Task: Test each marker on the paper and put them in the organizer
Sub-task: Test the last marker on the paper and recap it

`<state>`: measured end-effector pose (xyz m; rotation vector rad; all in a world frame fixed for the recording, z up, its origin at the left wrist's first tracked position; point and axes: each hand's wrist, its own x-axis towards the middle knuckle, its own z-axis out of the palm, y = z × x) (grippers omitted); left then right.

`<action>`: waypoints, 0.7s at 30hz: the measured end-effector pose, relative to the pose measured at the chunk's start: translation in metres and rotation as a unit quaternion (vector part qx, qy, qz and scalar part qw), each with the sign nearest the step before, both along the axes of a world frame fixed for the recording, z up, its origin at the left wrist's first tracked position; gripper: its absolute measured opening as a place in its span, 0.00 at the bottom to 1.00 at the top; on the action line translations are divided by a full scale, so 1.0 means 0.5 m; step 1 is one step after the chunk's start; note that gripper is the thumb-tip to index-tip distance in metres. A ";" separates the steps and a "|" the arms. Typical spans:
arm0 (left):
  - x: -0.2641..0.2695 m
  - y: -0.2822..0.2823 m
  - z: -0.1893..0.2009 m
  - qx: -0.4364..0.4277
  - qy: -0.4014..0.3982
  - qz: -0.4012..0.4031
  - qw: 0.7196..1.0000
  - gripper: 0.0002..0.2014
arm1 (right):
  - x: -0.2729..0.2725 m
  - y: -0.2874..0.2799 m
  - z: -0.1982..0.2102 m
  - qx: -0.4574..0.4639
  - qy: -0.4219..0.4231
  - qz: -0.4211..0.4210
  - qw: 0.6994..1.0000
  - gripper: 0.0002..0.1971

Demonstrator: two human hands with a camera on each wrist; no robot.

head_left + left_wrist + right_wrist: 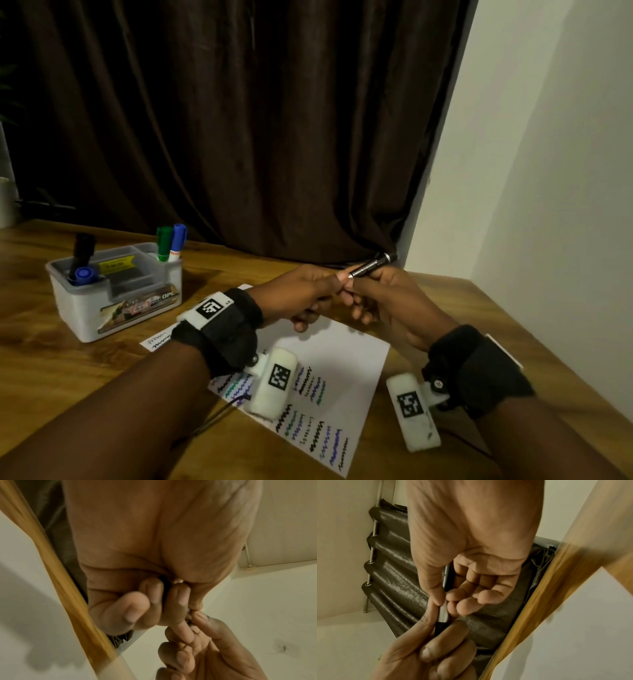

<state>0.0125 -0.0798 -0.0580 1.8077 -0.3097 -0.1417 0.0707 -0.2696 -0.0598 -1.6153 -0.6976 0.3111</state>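
Observation:
A black marker (371, 265) is held in the air above the white paper (346, 349), its far end pointing up and to the right. My right hand (363, 281) pinches the barrel between thumb and fingers; the right wrist view shows the marker (443, 613) under my thumb. My left hand (337, 279) curls round the marker's near end, with a black part (165, 586) just visible between its fingers. I cannot tell whether the cap is seated. The grey organizer (68, 294) stands at the left and holds a black marker (82, 250), a green marker (163, 240) and blue markers (178, 240).
The paper carries several rows of black, blue and green squiggles (308, 428). A dark curtain (257, 137) hangs behind the wooden table (51, 370), and a white wall (548, 205) closes the right side. White tagged camera blocks hang from both wrists.

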 end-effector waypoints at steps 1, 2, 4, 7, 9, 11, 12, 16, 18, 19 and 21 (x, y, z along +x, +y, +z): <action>0.000 0.000 0.000 -0.002 0.001 -0.004 1.000 0.19 | 0.001 -0.001 0.000 -0.003 -0.003 0.001 1.000 0.05; 0.001 0.000 -0.001 -0.005 0.000 -0.008 1.000 0.19 | 0.002 -0.002 0.001 -0.006 -0.007 0.000 1.000 0.05; 0.001 0.002 -0.003 -0.007 -0.002 -0.013 1.000 0.22 | 0.004 -0.003 0.001 -0.011 -0.013 -0.005 1.000 0.07; 0.001 0.004 -0.005 -0.014 0.003 -0.006 1.000 0.22 | 0.004 -0.002 0.002 -0.017 -0.019 -0.007 1.000 0.07; 0.002 0.003 -0.003 -0.017 -0.004 0.004 1.000 0.18 | 0.004 0.000 0.004 -0.017 -0.017 -0.008 1.000 0.05; 0.003 0.001 0.000 -0.013 -0.015 0.012 1.000 0.15 | 0.002 0.001 0.006 -0.011 -0.014 -0.012 1.000 0.08; 0.003 0.000 0.000 -0.011 -0.018 0.014 1.000 0.14 | 0.001 0.002 0.007 -0.007 -0.011 -0.012 1.000 0.08; 0.003 0.001 0.001 0.005 -0.017 0.021 1.000 0.15 | -0.001 0.002 0.007 0.007 0.000 -0.012 1.000 0.06; 0.002 0.000 0.002 0.009 -0.021 0.031 0.999 0.17 | 0.000 0.003 0.007 0.018 0.008 -0.014 1.000 0.08; 0.001 -0.001 0.002 0.011 -0.025 0.034 0.999 0.18 | 0.000 0.003 0.008 0.024 0.011 -0.016 1.000 0.10; 0.000 -0.002 0.005 0.016 -0.033 0.040 0.999 0.19 | -0.001 0.002 0.009 0.030 0.013 -0.017 0.999 0.11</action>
